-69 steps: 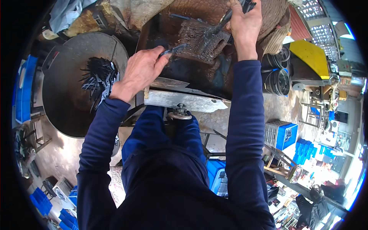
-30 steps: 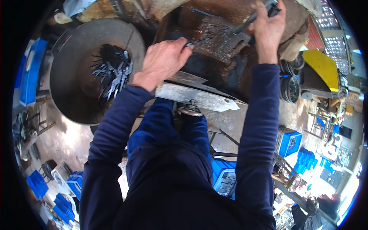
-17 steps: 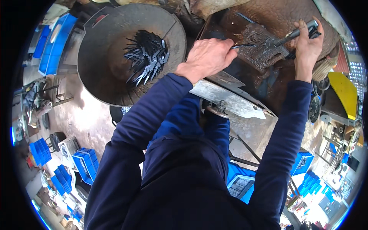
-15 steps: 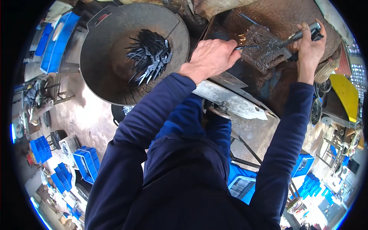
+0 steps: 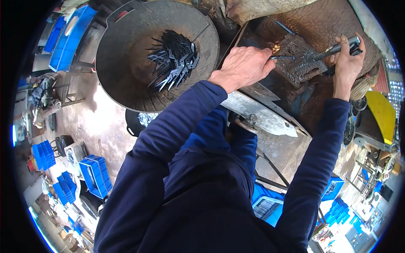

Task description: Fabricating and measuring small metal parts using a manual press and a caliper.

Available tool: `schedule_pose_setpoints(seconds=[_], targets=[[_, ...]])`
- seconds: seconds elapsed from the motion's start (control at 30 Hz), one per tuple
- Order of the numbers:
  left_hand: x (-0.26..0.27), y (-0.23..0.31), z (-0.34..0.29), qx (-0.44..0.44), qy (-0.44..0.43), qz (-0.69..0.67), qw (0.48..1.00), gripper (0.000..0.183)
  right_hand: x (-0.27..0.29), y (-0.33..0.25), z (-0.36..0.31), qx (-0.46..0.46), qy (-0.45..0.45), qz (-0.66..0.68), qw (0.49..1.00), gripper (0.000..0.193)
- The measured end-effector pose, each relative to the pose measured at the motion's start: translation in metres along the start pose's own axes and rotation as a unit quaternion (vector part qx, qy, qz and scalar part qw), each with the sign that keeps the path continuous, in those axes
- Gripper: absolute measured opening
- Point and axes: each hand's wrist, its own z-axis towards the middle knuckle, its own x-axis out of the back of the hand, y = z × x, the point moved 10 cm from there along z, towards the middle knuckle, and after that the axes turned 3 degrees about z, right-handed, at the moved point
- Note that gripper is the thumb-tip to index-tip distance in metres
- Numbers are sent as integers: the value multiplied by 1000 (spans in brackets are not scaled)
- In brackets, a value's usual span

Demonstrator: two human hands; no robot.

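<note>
My left hand (image 5: 247,66) is closed, pinching a thin dark metal piece (image 5: 283,57) between thumb and fingers. The piece lies over a crusted, grimy metal block (image 5: 300,63), and small orange sparks glow beside it. My right hand (image 5: 348,65) wraps round a grey cylindrical metal handle (image 5: 346,46) attached to a rod that runs down to the block. Left of my left hand, a wide round metal pan (image 5: 122,63) holds a heap of dark, blade-like metal pieces (image 5: 175,59). Another slim dark strip (image 5: 284,27) lies beyond the block.
A pale, worn metal sheet (image 5: 261,113) edges the work surface nearest my body. Blue crates (image 5: 96,176) stand on the floor at left, and a blue bin (image 5: 270,208) is below me. A dark container (image 5: 134,122) sits under the pan. Yellow sheeting (image 5: 382,114) is at right.
The whole view has shifted, so the pan and both hands appear farther right. Both hands keep their grips, and sparks show in both frames.
</note>
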Motion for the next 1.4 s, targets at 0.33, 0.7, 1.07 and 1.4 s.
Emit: schedule_pose_setpoints(seconds=[0.33,0.7,1.07,1.4], targets=[[1,-4,-2,7,12,-13,1000,33,-2,2,3,-8,-6,18,1000,55],[63,-177,-111,305,283,-457,786,17,2,5,3,-24,2,-20,999,56],[-68,-388,-206,540,210,-611,539,22,6,20,13,0,-23,9,1000,54],[-49,-386,-210,656,282,-366,597,31,6,23,11,-5,-20,-5,1000,53]])
